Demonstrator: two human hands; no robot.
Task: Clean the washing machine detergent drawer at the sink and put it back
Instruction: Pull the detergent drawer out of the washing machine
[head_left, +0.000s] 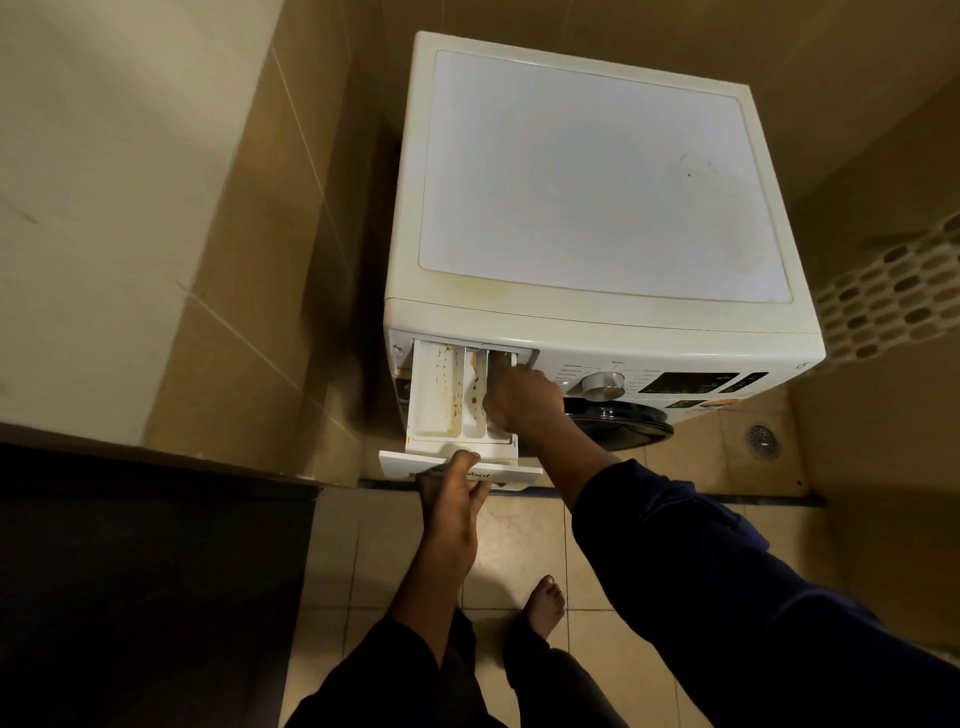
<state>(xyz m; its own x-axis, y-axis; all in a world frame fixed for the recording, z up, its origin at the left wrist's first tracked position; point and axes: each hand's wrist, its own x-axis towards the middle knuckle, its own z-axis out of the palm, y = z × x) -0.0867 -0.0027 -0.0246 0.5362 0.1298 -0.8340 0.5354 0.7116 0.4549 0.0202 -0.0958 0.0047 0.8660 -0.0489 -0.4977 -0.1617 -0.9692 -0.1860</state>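
Observation:
The white detergent drawer is pulled far out of the front-loading washing machine. Orange-brown stains mark its compartments. My left hand grips the drawer's front panel from below, thumb over its top edge. My right hand reaches into the right-hand compartment near the back, fingers pressing down inside it. The fingertips there are partly hidden by the drawer slot.
The control dial and dark display sit right of the drawer, with the round door below. Tiled walls close in on the left and right. A dark counter lies at lower left. A floor drain is at right. My bare foot stands on the tiles.

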